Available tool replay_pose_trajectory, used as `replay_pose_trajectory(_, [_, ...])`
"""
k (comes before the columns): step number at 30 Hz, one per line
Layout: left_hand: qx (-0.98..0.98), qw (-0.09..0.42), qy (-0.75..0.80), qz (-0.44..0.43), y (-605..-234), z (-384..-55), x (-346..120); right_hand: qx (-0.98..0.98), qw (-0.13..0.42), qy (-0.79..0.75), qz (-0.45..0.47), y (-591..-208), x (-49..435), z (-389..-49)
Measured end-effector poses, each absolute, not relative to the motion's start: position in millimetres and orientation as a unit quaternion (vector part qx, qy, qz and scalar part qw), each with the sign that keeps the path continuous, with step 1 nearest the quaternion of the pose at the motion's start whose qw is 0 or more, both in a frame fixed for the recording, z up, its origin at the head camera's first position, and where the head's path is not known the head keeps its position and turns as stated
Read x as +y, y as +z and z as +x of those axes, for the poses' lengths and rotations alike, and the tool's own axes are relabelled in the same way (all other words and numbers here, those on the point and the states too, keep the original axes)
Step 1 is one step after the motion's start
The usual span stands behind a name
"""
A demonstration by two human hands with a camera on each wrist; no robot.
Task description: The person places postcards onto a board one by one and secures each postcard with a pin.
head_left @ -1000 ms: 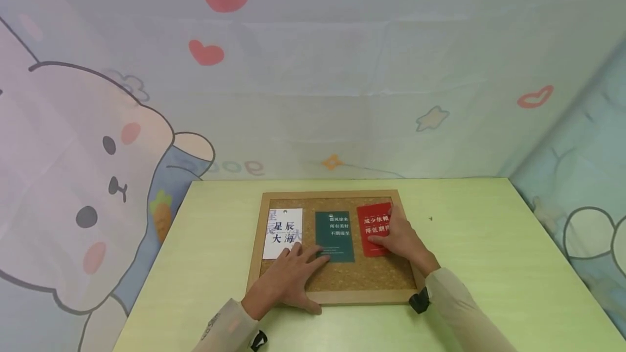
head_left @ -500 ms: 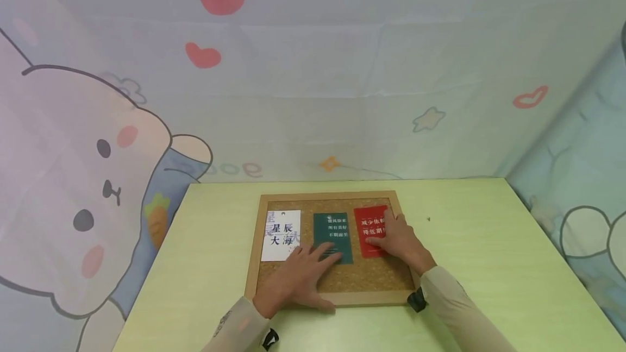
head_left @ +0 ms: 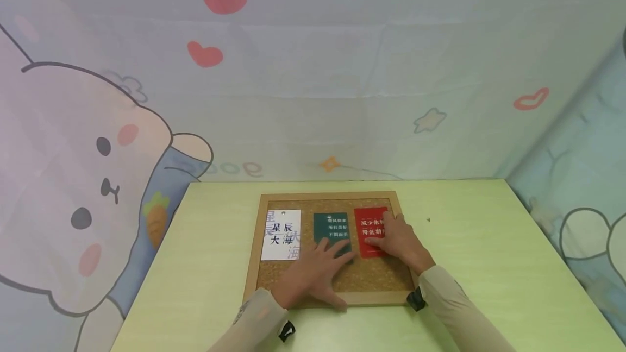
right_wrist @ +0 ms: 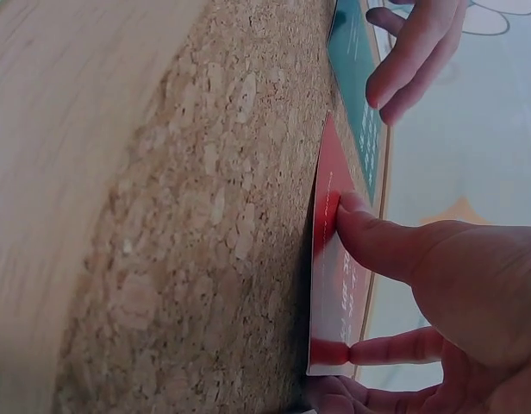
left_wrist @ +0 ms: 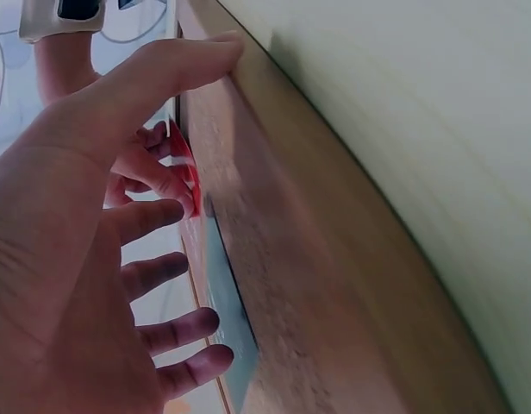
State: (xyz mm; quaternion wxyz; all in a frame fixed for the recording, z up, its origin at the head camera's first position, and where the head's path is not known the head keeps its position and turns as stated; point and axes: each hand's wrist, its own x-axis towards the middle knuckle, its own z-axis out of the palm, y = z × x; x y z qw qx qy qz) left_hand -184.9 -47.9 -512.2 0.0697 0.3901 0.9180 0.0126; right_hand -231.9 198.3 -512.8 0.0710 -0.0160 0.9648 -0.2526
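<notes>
A red card [head_left: 370, 231] with white lettering lies on the right part of a framed cork board [head_left: 376, 278]. My right hand [head_left: 400, 240] holds this card by its right side; in the right wrist view the thumb [right_wrist: 377, 237] is on its face and the other fingers are at its edge. The card's lower edge stands slightly off the cork. A green card [head_left: 330, 225] is in the middle of the board, partly covered by my left hand [head_left: 317, 273], whose fingers are spread. In the left wrist view the left thumb [left_wrist: 196, 65] is by the wooden frame.
A white card [head_left: 281, 235] with dark lettering is on the board's left, a pin [head_left: 283, 213] at its top. Another pin shows atop the green card. The board lies on a pale green table [head_left: 469, 243], with a small dark object [head_left: 428, 219] to its right. Cartoon-print cloth rises behind.
My left hand has moved right, from beside the white card to over the lower green card. The right hand keeps hold of the red card, which has hardly shifted.
</notes>
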Motion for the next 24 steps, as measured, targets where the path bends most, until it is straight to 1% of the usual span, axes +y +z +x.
replay_pose_trajectory(15, [0.914,0.144,0.042,0.376,-508.1,-183.6,-33.7,0.966,0.07,-0.246,-0.029,-518.9,198.9,-234.6])
replay_pose_trajectory(24, [0.913,0.14,0.02,0.381,-510.1,-186.2,-30.5,0.968,0.07,-0.239,-0.029,-517.6,201.0,-232.7])
